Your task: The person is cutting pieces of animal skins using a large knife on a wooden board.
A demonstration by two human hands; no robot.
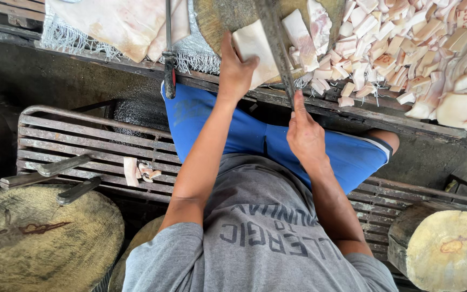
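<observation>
A long knife [274, 46] is clenched in the right hand [305, 134], the fist wrapped round the handle at the near end and the blade run forward across the round block [217, 21]. The left hand [237, 69] is pressed on a pale slab [256, 50] of fatty meat, thumb along its near edge and fingers spread over its left side, so that the slab is pinned flat to the block rather than lifted. The blade is laid just to the right of that hand, over the slab's right edge, with the fingers close beside the steel.

The slab is judged soft, limp and greasy: it would sag if raised and slide under light pressure, so a flat, firm press near the cut line is the likely safe hold, with fingertips kept back from the edge. The knife is judged stiff and fairly heavy.

Beyond the blade, further strips [304, 32] are lying on the block, and a large heap of cut pieces [422, 48] is spread to the right. A bigger sheet of skin [120, 24] is draped at upper left, beside a hanging steel [169, 59]. Nearer, two more knives [55, 176] are resting on a metal rack [71, 140], with scraps [139, 170] beside them, and two wooden blocks [39, 243] are seen at the lower corners.
</observation>
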